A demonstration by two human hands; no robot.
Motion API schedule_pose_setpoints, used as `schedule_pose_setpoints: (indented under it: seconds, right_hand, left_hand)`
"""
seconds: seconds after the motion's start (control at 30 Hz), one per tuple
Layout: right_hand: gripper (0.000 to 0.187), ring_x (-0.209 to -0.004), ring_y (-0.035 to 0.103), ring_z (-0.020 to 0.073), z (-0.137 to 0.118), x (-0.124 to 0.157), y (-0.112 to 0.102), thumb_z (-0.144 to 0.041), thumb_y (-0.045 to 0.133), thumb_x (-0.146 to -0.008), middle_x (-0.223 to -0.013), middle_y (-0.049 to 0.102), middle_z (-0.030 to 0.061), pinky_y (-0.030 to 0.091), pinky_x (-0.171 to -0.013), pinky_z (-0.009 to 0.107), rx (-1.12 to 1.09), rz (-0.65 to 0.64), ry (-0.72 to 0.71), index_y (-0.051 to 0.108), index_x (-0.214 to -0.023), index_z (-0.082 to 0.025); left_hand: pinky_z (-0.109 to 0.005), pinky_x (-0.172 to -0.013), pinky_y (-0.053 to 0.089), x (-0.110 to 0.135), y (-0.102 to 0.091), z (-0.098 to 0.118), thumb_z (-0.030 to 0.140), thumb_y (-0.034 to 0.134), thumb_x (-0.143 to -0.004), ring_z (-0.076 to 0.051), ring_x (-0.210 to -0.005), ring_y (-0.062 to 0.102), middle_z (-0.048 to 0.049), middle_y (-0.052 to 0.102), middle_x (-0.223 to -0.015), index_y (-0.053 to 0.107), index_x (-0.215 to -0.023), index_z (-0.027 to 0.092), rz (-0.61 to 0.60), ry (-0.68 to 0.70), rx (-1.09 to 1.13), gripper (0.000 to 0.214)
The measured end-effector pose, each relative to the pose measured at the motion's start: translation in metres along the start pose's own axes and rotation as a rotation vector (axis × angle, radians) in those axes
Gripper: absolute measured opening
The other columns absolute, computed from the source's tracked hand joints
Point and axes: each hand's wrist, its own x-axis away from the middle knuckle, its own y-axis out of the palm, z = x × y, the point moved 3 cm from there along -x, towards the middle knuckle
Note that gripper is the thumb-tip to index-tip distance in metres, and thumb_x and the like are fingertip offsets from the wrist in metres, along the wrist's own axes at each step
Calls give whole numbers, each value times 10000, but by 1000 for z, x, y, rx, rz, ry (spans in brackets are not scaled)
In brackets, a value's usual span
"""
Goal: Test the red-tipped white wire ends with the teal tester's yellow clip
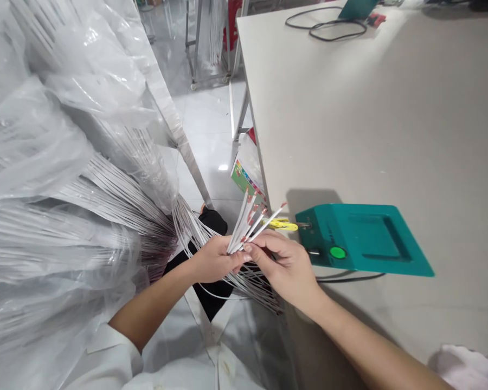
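My left hand (214, 259) is closed round a fanned bunch of thin white cables (248, 219) with reddish tips that stick up and to the right. My right hand (285, 261) pinches one of these cables close to the left hand. Both hands hover just off the left edge of a beige table (390, 108). Right beside my right hand sits a teal box machine (364, 238) with a green button (337, 252) and a yellow part (282, 224) at its left end. The cables trail down from a big bundle (117, 206) on my left.
Clear plastic bags (57, 135) full of white cables fill the left side. A black cord (329, 27) lies coiled at the table's far end near a teal object. A colourful packet (244, 176) hangs by the table edge. Pinkish cloth (467, 365) lies bottom right.
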Motion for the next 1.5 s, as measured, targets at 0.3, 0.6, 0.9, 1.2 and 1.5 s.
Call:
schedule_pose_setpoints:
  seconds: [0.3,0.6,0.9,1.2,1.5]
  right_hand:
    - [152,-589,522,131,10,6,13,-249,544,-810,-656,581,23,408,-538,254,16,-86,80,635,-704,-188]
    - [201,-574,508,122,14,12,30,-171,479,-806,-638,579,16,406,-532,245,61,-263,58,618,-661,-190]
    - [141,-562,538,109,13,1,-3,-284,563,-807,-797,619,36,479,-516,265,-224,148,194,654,-879,-205]
    - [70,-688,597,157,15,4,5,-269,658,-729,-770,639,41,506,-572,286,-218,165,131,655,-766,-210]
    - [151,-505,500,95,13,2,6,-312,579,-802,-671,576,10,451,-484,249,-279,114,190,621,-739,-181]
  left_hand:
    - [-221,-494,428,-1,-21,6,431,594,-756,-93,-519,574,-103,692,-865,651,-926,100,497,-30,295,376]
    - [-220,-517,430,2,-5,16,305,669,-699,-82,-508,526,-13,644,-612,710,-773,125,424,38,291,198]
    - [-242,-592,444,3,-4,10,279,689,-664,-131,-630,572,-27,673,-658,718,-706,135,541,-30,144,153]
    - [-257,-657,467,-1,1,1,229,635,-690,-152,-676,603,-19,693,-703,699,-677,155,502,37,38,99]
    - [-211,-524,394,3,9,2,257,568,-758,-91,-544,510,4,604,-588,625,-656,147,439,26,164,160]
